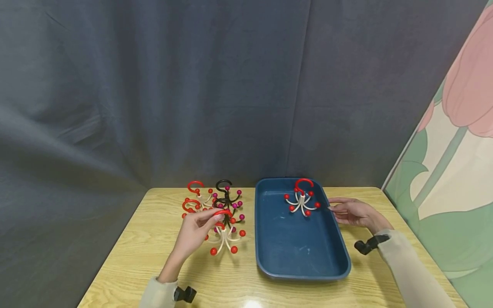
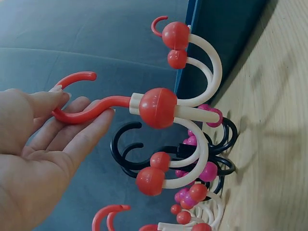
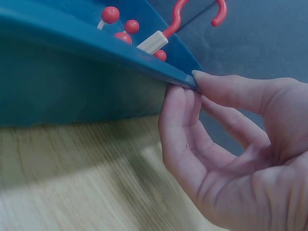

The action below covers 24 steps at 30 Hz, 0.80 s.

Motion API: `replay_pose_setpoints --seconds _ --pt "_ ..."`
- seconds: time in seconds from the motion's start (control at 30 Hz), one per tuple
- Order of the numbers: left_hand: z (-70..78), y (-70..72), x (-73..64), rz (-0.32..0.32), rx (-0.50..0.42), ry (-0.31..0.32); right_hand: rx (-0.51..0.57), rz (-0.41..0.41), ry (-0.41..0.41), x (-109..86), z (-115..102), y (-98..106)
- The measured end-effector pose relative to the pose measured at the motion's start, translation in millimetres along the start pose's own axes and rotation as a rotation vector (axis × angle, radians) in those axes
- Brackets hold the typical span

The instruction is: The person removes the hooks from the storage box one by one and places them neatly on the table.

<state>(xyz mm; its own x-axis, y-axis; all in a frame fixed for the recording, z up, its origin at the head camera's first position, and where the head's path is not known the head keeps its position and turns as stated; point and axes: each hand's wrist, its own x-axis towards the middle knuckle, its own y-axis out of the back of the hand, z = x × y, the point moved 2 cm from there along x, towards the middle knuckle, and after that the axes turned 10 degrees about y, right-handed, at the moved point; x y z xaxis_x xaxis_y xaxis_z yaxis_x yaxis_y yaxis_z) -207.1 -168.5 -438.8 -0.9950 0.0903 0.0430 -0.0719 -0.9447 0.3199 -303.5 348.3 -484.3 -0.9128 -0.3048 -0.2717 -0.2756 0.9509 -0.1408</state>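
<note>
My left hand [image 1: 198, 229] grips the red hook of a white multi-armed hanger [image 2: 159, 108] with red ball tips, fingers and thumb around the hook. It hangs over the table's left part, in front of other hangers. My right hand [image 1: 354, 212] pinches the right rim of a blue tray [image 1: 298, 276], thumb over the edge and fingers beneath, as the right wrist view shows. Inside the tray, toward the back, stands one white hanger [image 1: 303, 201] with a red hook and red balls.
Left of the tray stand black hangers [image 1: 226, 194] with magenta balls and further white hangers [image 1: 199, 196] with red hooks, partly hidden behind my left hand. All rest on a wooden table [image 1: 135, 239]. A dark curtain [image 1: 215, 94] hangs behind; a flower-patterned panel [image 1: 454, 141] borders the right.
</note>
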Motion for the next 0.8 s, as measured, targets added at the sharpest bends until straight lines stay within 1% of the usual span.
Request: replay_pose_setpoints --seconds 0.13,0.3,0.5,0.67,0.8 --pt "-3.4 1.4 -2.7 0.012 0.005 -0.029 0.001 -0.001 0.0 0.7 0.0 0.2" --pt "-10.6 1.3 -6.0 0.036 0.004 -0.012 0.002 0.001 0.0 1.8 0.8 0.2" --pt "-20.4 -1.4 -5.9 0.063 0.002 -0.033 -0.004 0.007 0.001 1.8 0.8 0.1" --pt "-29.9 -4.9 -4.7 0.109 0.021 -0.004 -0.01 0.004 0.004 0.4 0.3 -0.6" --pt "-35.5 -7.6 -4.5 0.128 0.009 0.014 -0.004 0.003 0.004 -0.5 0.1 -1.1"
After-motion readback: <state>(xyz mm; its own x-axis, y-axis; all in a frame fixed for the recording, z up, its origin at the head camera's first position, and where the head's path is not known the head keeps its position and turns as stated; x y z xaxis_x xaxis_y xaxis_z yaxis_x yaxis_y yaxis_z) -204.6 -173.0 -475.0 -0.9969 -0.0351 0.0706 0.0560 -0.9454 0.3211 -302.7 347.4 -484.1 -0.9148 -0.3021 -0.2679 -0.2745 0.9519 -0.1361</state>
